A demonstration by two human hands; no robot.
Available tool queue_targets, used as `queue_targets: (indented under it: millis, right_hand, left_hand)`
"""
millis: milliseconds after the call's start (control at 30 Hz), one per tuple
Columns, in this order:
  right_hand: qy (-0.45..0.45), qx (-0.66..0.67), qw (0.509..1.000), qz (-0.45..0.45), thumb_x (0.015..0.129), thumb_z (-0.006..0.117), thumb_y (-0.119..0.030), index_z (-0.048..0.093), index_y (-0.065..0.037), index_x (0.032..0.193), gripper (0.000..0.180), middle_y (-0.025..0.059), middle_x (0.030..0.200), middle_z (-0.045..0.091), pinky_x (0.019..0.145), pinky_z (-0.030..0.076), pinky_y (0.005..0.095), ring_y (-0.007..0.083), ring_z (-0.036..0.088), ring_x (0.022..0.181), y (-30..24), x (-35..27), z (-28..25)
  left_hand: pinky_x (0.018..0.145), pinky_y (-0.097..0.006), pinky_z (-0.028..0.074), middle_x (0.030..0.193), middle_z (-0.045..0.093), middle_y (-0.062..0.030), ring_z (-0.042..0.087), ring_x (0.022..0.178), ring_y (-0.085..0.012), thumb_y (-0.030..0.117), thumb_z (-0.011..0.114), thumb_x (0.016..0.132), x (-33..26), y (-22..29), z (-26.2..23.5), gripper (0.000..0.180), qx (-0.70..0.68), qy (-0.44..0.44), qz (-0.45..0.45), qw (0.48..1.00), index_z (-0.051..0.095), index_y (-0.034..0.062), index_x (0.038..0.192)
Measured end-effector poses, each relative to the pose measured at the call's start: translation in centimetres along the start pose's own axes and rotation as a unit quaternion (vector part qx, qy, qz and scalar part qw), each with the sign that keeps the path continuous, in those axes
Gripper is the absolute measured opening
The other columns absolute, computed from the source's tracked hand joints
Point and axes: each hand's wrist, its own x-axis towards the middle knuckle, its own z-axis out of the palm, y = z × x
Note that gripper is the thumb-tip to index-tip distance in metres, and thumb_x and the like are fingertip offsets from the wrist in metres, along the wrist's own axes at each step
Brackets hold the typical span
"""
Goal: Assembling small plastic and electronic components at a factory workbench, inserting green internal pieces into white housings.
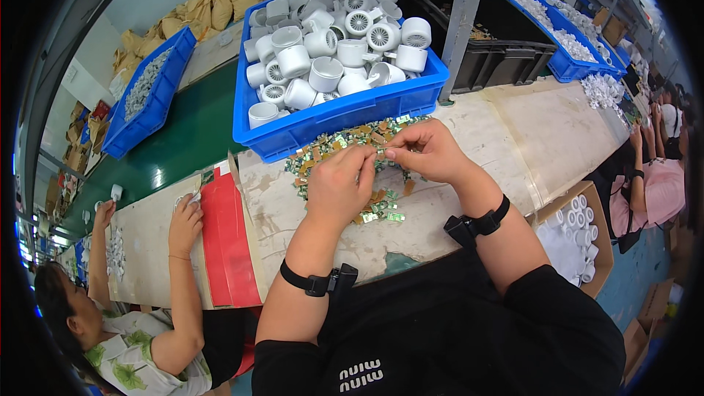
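Note:
My left hand (338,180) and my right hand (434,151) meet over a heap of small circuit boards (315,155), some green and some orange-brown. Thumb and fingertips of both hands pinch one small circuit board (380,153) between them, partly covered by the fingers. More boards lie spread under and around my hands, with a few green ones (394,217) nearer to me. Just behind the heap stands a blue crate (286,141) piled high with white round plastic housings (325,73), several with slotted grilles at one end.
A metal post (463,22) rises right of the crate beside a black bin (499,66). A cardboard box of white parts (603,249) stands at my right. Co-workers sit left (139,352) and right (653,194). A red sheet (229,242) covers the bench at left.

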Motion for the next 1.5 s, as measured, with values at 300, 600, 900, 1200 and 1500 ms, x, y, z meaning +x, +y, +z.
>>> queue_targets:
  millis: [300, 600, 900, 1200, 1500]
  right_hand:
    - [-0.013, 0.017, 0.998, 0.051, 0.095, 0.080, -0.012, 0.077, 0.002, 0.097, 0.015, 0.0000, 0.077, 0.070, 0.057, 0.047, 0.0227, 0.0049, 0.059, 0.065, 0.7, 0.2, 0.0]
    - [-0.014, 0.056, 0.998, 0.032, 0.097, 0.076, -0.014, 0.077, 0.000, 0.093, 0.015, -0.0004, 0.073, 0.069, 0.057, 0.047, 0.0232, 0.0049, 0.059, 0.064, 0.3, -0.1, 0.4]
    - [0.020, -0.117, 0.988, -0.103, 0.095, 0.077, -0.013, 0.078, -0.003, 0.099, 0.011, 0.0043, 0.077, 0.072, 0.062, 0.052, 0.0293, 0.0084, 0.063, 0.067, 1.3, -0.5, 0.7]
    - [-0.027, -0.172, 0.962, -0.209, 0.095, 0.079, -0.017, 0.077, -0.002, 0.106, 0.019, 0.0127, 0.090, 0.075, 0.074, 0.057, 0.0380, 0.0271, 0.072, 0.080, -5.6, -10.8, -4.6]
    - [0.467, -0.520, 0.650, 0.299, 0.084, 0.077, -0.036, 0.072, -0.008, 0.121, 0.047, 0.0272, 0.128, 0.063, 0.108, 0.048, 0.0500, 0.0465, 0.059, 0.125, 3.5, -38.1, -27.0]
  left_hand:
    - [0.062, -0.036, 0.055, 0.084, 0.075, -0.0139, 0.073, 0.070, -0.0291, 0.005, 0.075, 0.089, -0.1, -0.3, -0.1, 0.005, -0.030, -0.009, 0.000, 1.000, 0.073, 0.0030, 0.094]
    - [0.064, -0.032, 0.055, 0.080, 0.075, -0.0111, 0.072, 0.068, -0.0195, 0.005, 0.074, 0.091, -0.7, -0.1, 0.9, 0.005, -0.096, 0.008, -0.066, 0.993, 0.072, 0.0013, 0.090]
    - [0.062, -0.036, 0.054, 0.078, 0.071, -0.0112, 0.069, 0.066, -0.0262, 0.004, 0.075, 0.086, -0.9, -0.7, 1.5, 0.006, -0.020, 0.041, -0.006, 0.999, 0.072, 0.0042, 0.091]
    - [0.058, -0.030, 0.050, 0.078, 0.071, -0.0120, 0.066, 0.065, -0.0219, -0.005, 0.067, 0.092, -2.2, -1.8, -6.5, 0.005, 0.038, -0.039, 0.077, 0.996, 0.069, -0.0027, 0.096]
    - [0.072, -0.046, 0.051, 0.085, 0.067, -0.0190, 0.064, 0.078, -0.0398, 0.008, 0.067, 0.092, -9.3, -12.5, -15.8, 0.012, 0.376, -0.022, -0.028, 0.926, 0.066, -0.0031, 0.096]
